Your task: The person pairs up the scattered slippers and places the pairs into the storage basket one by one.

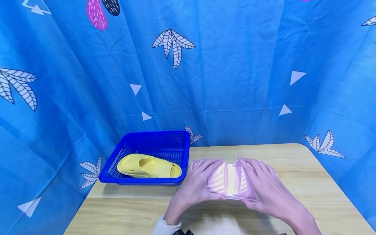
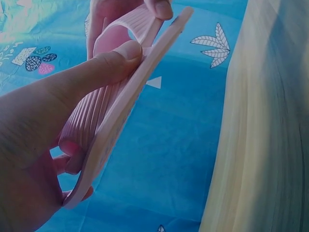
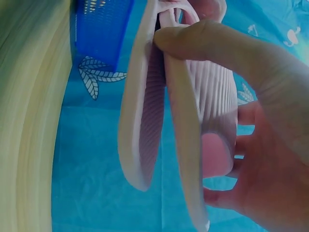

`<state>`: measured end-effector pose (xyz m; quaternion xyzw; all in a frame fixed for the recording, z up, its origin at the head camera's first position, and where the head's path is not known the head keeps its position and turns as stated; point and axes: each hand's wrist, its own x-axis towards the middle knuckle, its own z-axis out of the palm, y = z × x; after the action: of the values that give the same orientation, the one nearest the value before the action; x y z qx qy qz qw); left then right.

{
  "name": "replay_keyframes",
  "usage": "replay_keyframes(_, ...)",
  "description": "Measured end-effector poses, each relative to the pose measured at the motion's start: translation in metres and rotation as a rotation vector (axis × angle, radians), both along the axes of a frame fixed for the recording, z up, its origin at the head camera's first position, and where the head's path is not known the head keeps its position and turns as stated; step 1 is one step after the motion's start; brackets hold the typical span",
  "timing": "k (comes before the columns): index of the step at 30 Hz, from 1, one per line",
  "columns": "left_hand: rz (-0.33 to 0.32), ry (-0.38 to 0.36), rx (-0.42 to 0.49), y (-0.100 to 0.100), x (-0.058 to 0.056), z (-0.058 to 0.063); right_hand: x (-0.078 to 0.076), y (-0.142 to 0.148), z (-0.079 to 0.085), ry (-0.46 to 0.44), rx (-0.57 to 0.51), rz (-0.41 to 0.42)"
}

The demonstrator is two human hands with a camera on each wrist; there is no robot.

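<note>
Both of my hands hold pink slippers (image 1: 216,181) with ribbed straps above the table, in the middle right of the head view. My left hand (image 1: 197,182) grips the left end, its thumb on the near edge of a sole (image 2: 116,111) in the left wrist view. At the other end my right hand (image 1: 265,189) has its thumb on one sole (image 3: 186,135) and its fingers around the strap side. A second pink sole (image 3: 133,130) lies alongside the first in the right wrist view, with a gap between them. The hands hide part of the slippers.
A blue mesh basket (image 1: 160,135) stands to the left on the wooden table (image 1: 126,209). Inside it lies a yellow slipper (image 1: 160,166). A blue patterned curtain (image 1: 235,81) hangs behind the table and at both sides.
</note>
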<state>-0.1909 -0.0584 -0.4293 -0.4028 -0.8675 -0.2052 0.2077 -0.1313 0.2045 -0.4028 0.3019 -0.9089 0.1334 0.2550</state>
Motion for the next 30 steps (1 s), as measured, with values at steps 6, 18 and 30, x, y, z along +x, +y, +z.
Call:
replay_keyframes(6, -0.008, 0.003, 0.01, 0.0014, 0.0004, 0.0005, -0.0009, -0.0012, -0.0009, 0.008, -0.009, 0.003)
replay_keyframes(18, -0.027, 0.015, 0.035, 0.0029, 0.0013, 0.0012, -0.002, -0.005, -0.0003, 0.044, -0.037, 0.034)
replay_keyframes(30, -0.033, -0.005, 0.052, 0.0016, 0.001, 0.0001, -0.0023, -0.0072, -0.0029, -0.001, -0.049, 0.039)
